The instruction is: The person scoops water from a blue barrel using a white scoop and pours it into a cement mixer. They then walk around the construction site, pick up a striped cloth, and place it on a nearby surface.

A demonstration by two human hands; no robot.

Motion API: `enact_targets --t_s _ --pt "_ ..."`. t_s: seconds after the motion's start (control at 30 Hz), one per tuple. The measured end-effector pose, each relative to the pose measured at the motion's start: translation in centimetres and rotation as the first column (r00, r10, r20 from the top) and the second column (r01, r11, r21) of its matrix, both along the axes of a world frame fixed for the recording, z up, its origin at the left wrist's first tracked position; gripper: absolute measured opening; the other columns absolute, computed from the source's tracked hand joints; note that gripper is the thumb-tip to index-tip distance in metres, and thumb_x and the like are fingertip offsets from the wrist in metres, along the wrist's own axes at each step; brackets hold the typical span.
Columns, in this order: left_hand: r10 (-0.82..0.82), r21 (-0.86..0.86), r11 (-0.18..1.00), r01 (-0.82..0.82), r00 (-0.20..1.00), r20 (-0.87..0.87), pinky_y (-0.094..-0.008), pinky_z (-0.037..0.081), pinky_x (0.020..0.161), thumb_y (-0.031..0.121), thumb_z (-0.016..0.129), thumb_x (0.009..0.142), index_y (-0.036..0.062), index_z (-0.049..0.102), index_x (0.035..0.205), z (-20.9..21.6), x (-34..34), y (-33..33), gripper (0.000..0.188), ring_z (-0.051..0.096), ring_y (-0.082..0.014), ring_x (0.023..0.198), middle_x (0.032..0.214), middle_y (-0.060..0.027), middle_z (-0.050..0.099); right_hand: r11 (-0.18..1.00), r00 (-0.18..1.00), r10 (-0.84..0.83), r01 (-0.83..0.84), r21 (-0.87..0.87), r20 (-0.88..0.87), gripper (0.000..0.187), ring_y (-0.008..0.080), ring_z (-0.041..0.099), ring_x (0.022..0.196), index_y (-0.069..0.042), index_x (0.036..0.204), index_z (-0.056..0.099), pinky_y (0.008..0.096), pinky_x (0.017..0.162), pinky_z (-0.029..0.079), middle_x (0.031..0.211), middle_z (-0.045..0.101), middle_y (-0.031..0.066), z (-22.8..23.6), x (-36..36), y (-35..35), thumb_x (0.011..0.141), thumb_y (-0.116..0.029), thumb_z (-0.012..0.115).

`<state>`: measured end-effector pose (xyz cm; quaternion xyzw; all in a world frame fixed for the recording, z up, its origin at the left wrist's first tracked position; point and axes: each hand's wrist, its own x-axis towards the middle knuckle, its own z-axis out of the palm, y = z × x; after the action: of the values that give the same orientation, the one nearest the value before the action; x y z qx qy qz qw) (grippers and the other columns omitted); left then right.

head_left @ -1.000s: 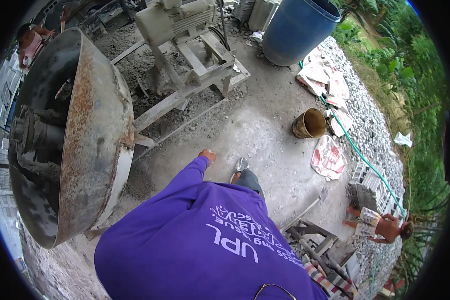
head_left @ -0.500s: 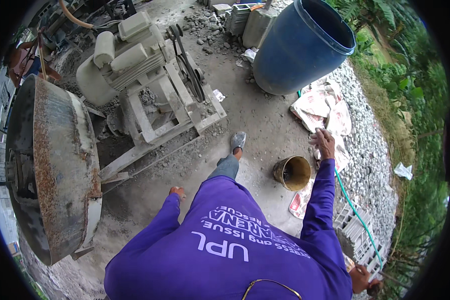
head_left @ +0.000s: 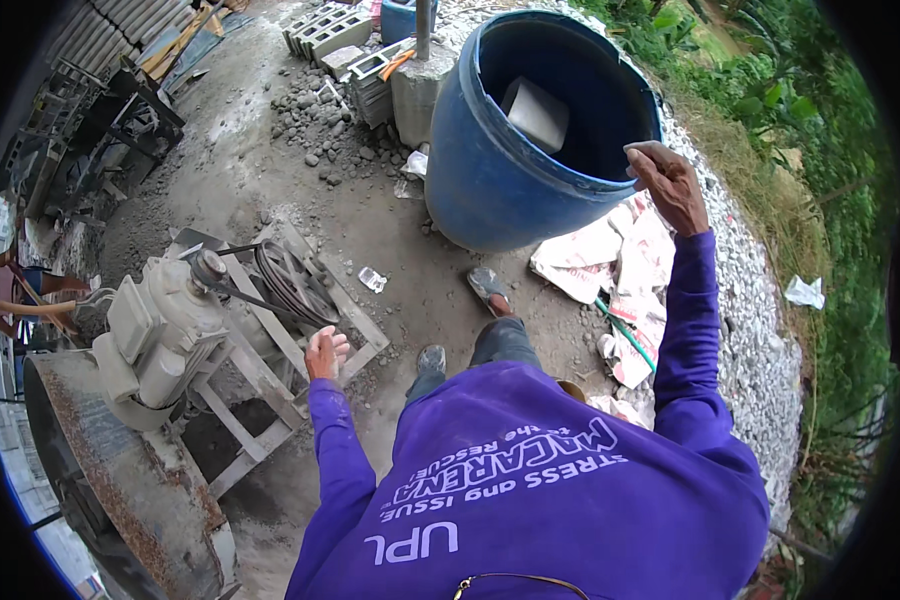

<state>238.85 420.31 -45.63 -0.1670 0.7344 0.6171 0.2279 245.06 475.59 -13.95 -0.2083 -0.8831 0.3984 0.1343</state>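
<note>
My right hand [head_left: 668, 188] is at the near right rim of a large blue plastic drum [head_left: 500, 195], its fingers loosely bent with nothing seen in them. Whether the fingertips touch the rim I cannot tell. Inside the drum, a pale grey block-shaped thing [head_left: 537, 115] shows against the far wall. My left hand [head_left: 327, 353] hangs half open beside the belt-driven metal frame [head_left: 260, 370] of a dusty concrete mixer, holding nothing.
At left stand the mixer's grey motor [head_left: 155, 335] and rusty drum [head_left: 120, 480]. White sacks [head_left: 610, 255] and a green hose [head_left: 625, 328] lie beside gravel [head_left: 750, 370] at right. Hollow blocks [head_left: 325, 35], a concrete-footed post [head_left: 423, 100] and loose stones [head_left: 320, 125] are ahead.
I have stepped forward, so the blue drum is nearer and its inside shows. My right hand has come up to its rim. My left hand has moved forward beside the mixer frame.
</note>
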Motion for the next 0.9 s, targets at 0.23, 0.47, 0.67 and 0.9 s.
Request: enact_targets --t_s 0.23,0.47,0.67,0.9 --pt "0.510 -0.235 0.860 -0.453 0.784 0.354 -0.0416 0.051 0.068 0.036 0.045 0.092 0.0074 0.053 0.119 -6.0 7.4 1.3 0.040 0.066 -0.0272 0.082 0.104 -0.0161 0.065 0.688 0.834 0.299 -0.525 0.501 0.464 0.021 0.0302 0.066 0.088 -0.009 0.098 0.065 0.0427 0.073 0.052 0.082 0.066 0.0147 -12.8 -20.0 15.1 0.084 -0.020 0.055" --pt "0.542 -0.420 0.840 -0.344 0.586 0.602 -0.0421 0.053 0.062 0.033 0.047 0.091 0.0063 0.053 0.117 -2.4 20.0 12.5 0.037 0.067 -0.0276 0.079 0.101 -0.0171 0.066 0.609 0.726 0.283 -0.641 0.467 0.627 0.044 0.0333 0.065 0.092 -0.009 0.126 0.048 0.0439 0.076 0.053 0.127 0.049 0.0204 -29.1 -29.2 12.0 0.083 -0.017 0.053" --pt "0.659 -0.366 0.743 -0.560 0.518 0.546 -0.0395 0.052 0.061 0.036 0.047 0.090 0.0049 0.052 0.120 0.2 23.7 18.7 0.043 0.066 -0.0276 0.079 0.102 -0.0173 0.065 0.484 0.592 0.262 -0.764 0.427 0.762 0.026 0.0289 0.065 0.097 -0.012 0.104 0.066 0.0403 0.078 0.053 0.115 0.061 0.0137 -32.8 -29.3 13.9 0.086 -0.014 0.047" --pt "0.688 -0.346 0.691 -0.635 0.430 0.584 -0.0402 0.051 0.063 0.037 0.047 0.089 0.0050 0.051 0.121 -1.0 25.5 22.4 0.045 0.065 -0.0284 0.082 0.103 -0.0173 0.065 0.257 0.245 0.419 -0.956 0.145 0.874 0.027 0.0273 0.067 0.087 -0.010 0.087 0.066 0.0411 0.075 0.053 0.090 0.067 0.0126 -26.7 -26.4 19.1 0.075 -0.035 0.065"
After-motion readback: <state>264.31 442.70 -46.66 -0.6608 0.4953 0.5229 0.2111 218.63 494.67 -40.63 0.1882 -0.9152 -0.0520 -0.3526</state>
